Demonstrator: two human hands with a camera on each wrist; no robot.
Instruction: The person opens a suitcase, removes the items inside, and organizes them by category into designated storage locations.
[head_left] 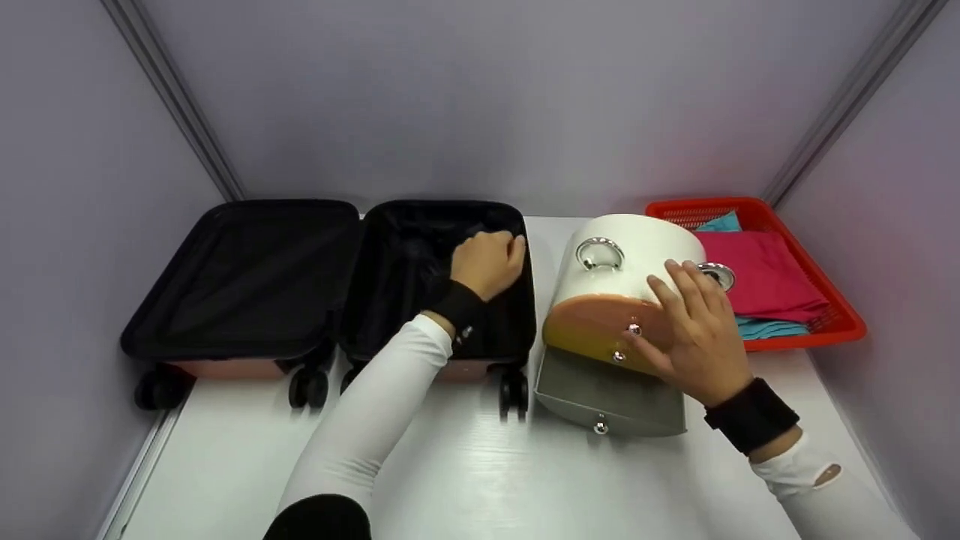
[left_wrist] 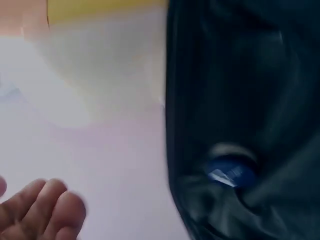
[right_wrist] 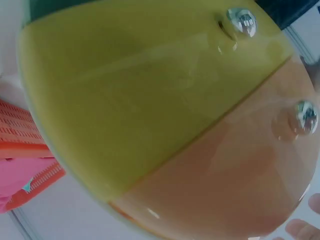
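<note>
Fingers of my right hand lie flat on the cabinet; my left hand, loosely curled and holding nothing, rests inside the suitcase.

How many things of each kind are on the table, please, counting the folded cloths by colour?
Open suitcase: 1
Small drawer cabinet: 1
Red basket: 1
Pink cloths: 1
Teal cloths: 1 plainly seen; a teal edge behind the pink may be another
Total: 5
</note>
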